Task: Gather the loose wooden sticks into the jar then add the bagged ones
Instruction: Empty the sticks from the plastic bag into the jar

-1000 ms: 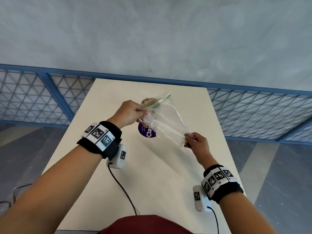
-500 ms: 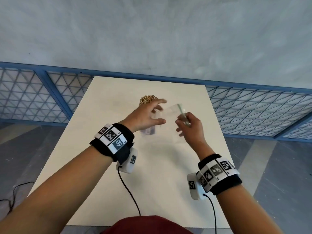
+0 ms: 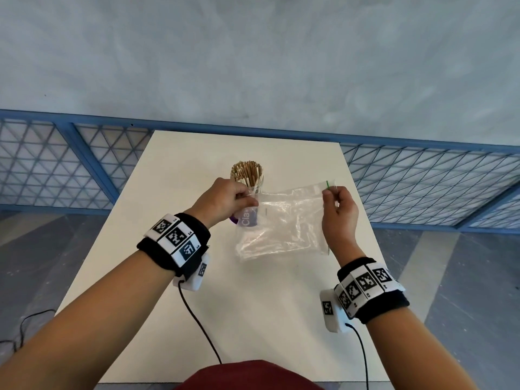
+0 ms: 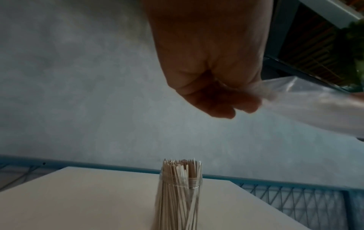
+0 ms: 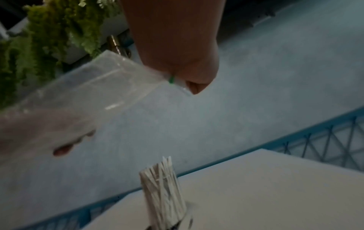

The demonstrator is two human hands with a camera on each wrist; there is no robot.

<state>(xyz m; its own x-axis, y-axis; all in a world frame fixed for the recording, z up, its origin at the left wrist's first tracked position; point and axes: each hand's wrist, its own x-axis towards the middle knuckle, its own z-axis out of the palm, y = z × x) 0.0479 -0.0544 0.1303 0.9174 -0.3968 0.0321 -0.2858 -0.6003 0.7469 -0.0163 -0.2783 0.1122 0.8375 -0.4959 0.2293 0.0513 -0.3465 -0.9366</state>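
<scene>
Both hands have drawn apart since half a second ago, stretching the clear zip bag (image 3: 284, 220) wide where it was bunched between them.

Nearest, that bag hangs above the white table (image 3: 253, 305), in front of the jar and partly covering its purple label. It looks empty, though a stray stick inside would be hard to spot. Thin, limp film like this weighs almost nothing, crumples easily and slides between fingertips, so I judge the corners or the stiffer green-striped zip edge the best hold. The left hand (image 3: 222, 199) pinches the left corner with curled fingers; the right hand (image 3: 339, 211) pinches the right edge at the green strip.

Just beyond stands the clear plastic jar (image 4: 180, 200), upright at mid-table and packed with thin wooden sticks (image 3: 247, 171) fanning above its rim. Sticks are light, rigid, snappable; the jar likely tips easily.
</scene>
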